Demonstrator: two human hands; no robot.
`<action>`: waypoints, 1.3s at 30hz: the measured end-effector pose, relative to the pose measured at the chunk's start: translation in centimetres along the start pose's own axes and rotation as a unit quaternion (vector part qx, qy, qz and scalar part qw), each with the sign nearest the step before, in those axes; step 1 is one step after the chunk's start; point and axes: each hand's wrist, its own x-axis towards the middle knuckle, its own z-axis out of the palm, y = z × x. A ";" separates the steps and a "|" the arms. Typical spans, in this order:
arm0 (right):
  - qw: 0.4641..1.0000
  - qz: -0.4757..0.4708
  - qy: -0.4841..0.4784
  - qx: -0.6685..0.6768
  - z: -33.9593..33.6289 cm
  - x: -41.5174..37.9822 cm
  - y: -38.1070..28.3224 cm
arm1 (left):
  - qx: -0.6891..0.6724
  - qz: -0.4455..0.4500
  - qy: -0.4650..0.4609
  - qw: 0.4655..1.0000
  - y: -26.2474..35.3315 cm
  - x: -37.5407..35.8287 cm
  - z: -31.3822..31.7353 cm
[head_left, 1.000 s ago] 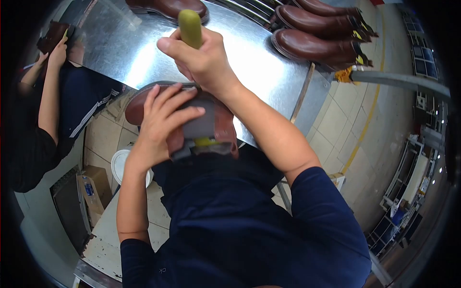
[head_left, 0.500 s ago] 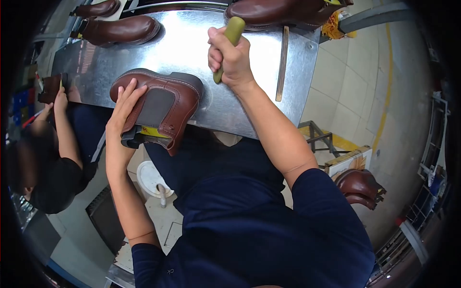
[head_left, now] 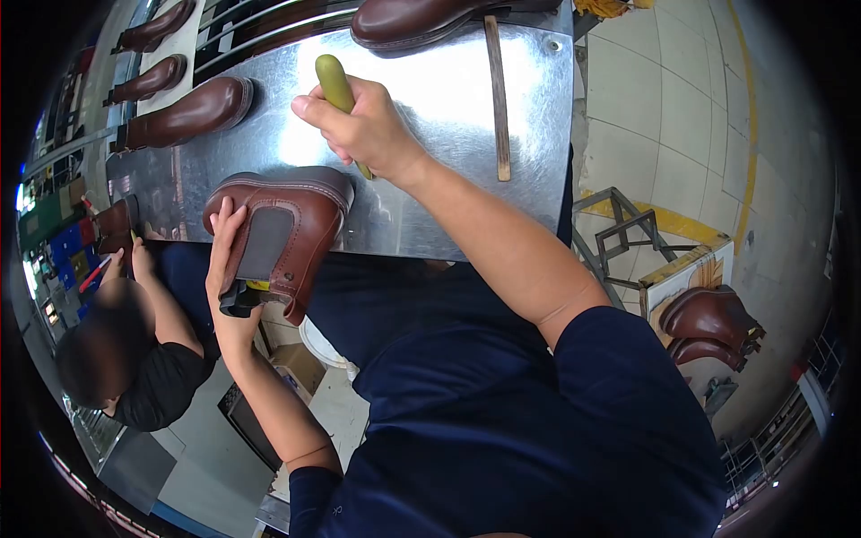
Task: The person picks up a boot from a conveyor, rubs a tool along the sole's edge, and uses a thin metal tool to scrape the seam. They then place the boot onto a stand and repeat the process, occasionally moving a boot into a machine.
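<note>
My left hand lies with fingers extended against the smooth brown leather boot; my right hand is closed around the rounded olive handle.

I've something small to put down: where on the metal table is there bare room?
Bare metal shows between the right hand and the wooden strip, and from the strip to the right edge of the table. The left is crowded: left hand on the held boot, another boot beyond.
</note>
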 end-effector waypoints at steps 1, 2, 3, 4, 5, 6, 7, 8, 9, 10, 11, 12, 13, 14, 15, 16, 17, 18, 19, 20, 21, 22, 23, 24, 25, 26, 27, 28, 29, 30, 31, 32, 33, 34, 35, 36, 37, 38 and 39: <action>1.000 -0.006 -0.001 -0.006 0.0 0.1 0.1 | -0.001 0.003 0.001 1.000 0.0 0.1 -0.1; 1.000 0.000 -0.001 -0.010 0.0 0.1 0.1 | -0.004 0.000 0.001 1.000 0.0 0.1 -0.2; 1.000 0.005 -0.002 -0.016 -0.1 0.1 0.0 | -0.007 -0.003 0.003 1.000 0.1 0.1 -0.1; 1.000 0.011 -0.003 -0.022 -0.2 0.1 0.0 | -0.011 -0.006 0.005 1.000 0.2 0.2 -0.1; 1.000 0.009 -0.003 -0.019 -0.3 0.1 0.0 | -0.015 -0.004 0.005 1.000 0.1 0.2 0.0; 1.000 0.007 -0.004 -0.015 -0.3 0.1 0.0 | -0.019 -0.004 0.006 1.000 0.0 0.2 0.0; 1.000 0.006 -0.006 -0.012 -0.3 0.1 0.0 | -0.023 -0.004 0.008 1.000 -0.1 0.2 0.1; 1.000 0.007 -0.008 -0.006 -0.3 -0.1 -0.1 | -0.023 -0.003 0.008 1.000 0.1 0.0 0.2; 1.000 0.011 -0.010 0.001 -0.2 -0.2 -0.2 | -0.022 -0.005 0.006 1.000 0.1 0.0 0.1; 1.000 0.015 -0.013 0.009 -0.1 -0.2 -0.3 | -0.021 -0.007 0.005 1.000 0.2 -0.1 0.0; 1.000 0.018 -0.012 0.002 -0.1 -0.3 -0.4 | -0.024 -0.007 0.005 1.000 0.2 -0.1 -0.1; 1.000 0.021 -0.013 -0.004 -0.1 -0.4 -0.6 | -0.027 -0.007 0.006 1.000 0.3 -0.1 -0.2; 1.000 0.025 -0.014 -0.011 -0.1 -0.4 -0.7 | -0.029 -0.007 0.007 1.000 0.4 -0.1 -0.2; 0.999 0.031 -0.014 0.010 -0.1 -0.2 -0.3 | -0.019 -0.009 0.021 1.000 0.4 0.0 -0.1; 0.999 0.030 -0.017 0.015 0.0 -0.2 -0.3 | -0.013 -0.009 0.027 0.999 0.5 0.0 0.0; 0.999 0.037 -0.018 0.023 0.0 -0.2 -0.4 | -0.007 -0.010 0.033 0.999 0.5 -0.1 0.0; 0.998 0.044 -0.017 0.030 0.0 -0.2 -0.6 | -0.003 -0.010 0.038 0.999 0.4 -0.1 0.0; 0.998 0.046 -0.016 0.033 0.1 -0.1 -0.3 | -0.009 -0.006 0.042 0.999 0.0 -0.1 0.1; 0.998 0.045 -0.017 0.033 0.1 0.0 -0.1 | -0.014 -0.014 0.045 0.999 -0.1 -0.2 0.2; 0.998 0.045 -0.019 0.032 0.0 0.1 0.0 | -0.019 -0.021 0.047 0.998 -0.2 -0.3 0.2; 0.998 0.044 -0.020 0.031 0.1 0.2 0.0 | -0.024 -0.029 0.049 0.998 -0.4 -0.4 0.2; 0.998 0.046 -0.006 0.042 0.4 0.1 -0.3 | -0.037 -0.021 0.052 0.998 -0.8 -0.5 0.3; 0.998 0.050 -0.008 0.044 0.4 0.2 -0.2 | -0.044 -0.023 0.055 0.997 -0.8 -0.6 0.3; 0.998 0.052 -0.010 0.046 0.3 0.2 -0.1 | -0.051 -0.025 0.058 0.997 -0.6 -0.6 0.3; 0.997 0.054 -0.011 0.049 0.3 0.3 0.1 | -0.057 -0.025 0.061 0.996 -0.5 -0.6 0.3; 0.997 0.053 -0.015 0.049 0.2 0.3 0.2 | -0.056 -0.028 0.062 0.996 -0.5 -0.6 0.3; 0.997 0.054 -0.013 0.045 0.3 0.4 0.2 | -0.053 -0.027 0.064 0.996 -0.6 -0.6 0.3; 0.998 0.055 -0.011 0.042 0.3 0.4 0.2 | -0.050 -0.026 0.064 0.996 -0.7 -0.7 0.3; 0.998 0.057 -0.008 0.039 0.4 0.4 0.1 | -0.046 -0.025 0.064 0.997 -0.7 -0.8 0.3; 0.998 0.058 -0.006 0.036 0.4 0.4 0.1 | -0.052 -0.023 0.069 0.996 -0.8 -0.8 0.5; 0.998 0.060 -0.007 0.032 0.4 0.5 0.0 | -0.053 -0.023 0.070 0.996 -0.9 -0.8 0.4; 0.998 0.063 -0.007 0.027 0.4 0.5 0.0 | -0.055 -0.022 0.070 0.996 -0.9 -0.9 0.5; 0.998 0.066 -0.008 0.023 0.4 0.5 -0.1 | -0.057 -0.022 0.070 0.996 -0.9 -0.9 0.5; 0.997 0.069 -0.009 0.027 0.4 0.5 -0.1 | -0.056 -0.022 0.069 0.996 -1.0 -0.9 0.4; 0.997 0.072 -0.011 0.030 0.4 0.5 -0.2 | -0.055 -0.022 0.068 0.996 -1.0 -0.8 0.4; 0.997 0.075 -0.014 0.033 0.5 0.4 -0.3 | -0.054 -0.024 0.068 0.996 -1.0 -0.9 0.3; 0.997 0.076 -0.014 0.025 0.5 0.4 -0.3 | -0.053 -0.021 0.068 0.996 -1.0 -0.9 0.3; 0.997 0.077 -0.015 0.018 0.5 0.4 -0.3 | -0.052 -0.019 0.068 0.996 -1.0 -0.8 0.3; 0.997 0.078 -0.016 0.010 0.6 0.4 -0.4 | -0.051 -0.018 0.069 0.996 -0.9 -0.8 0.2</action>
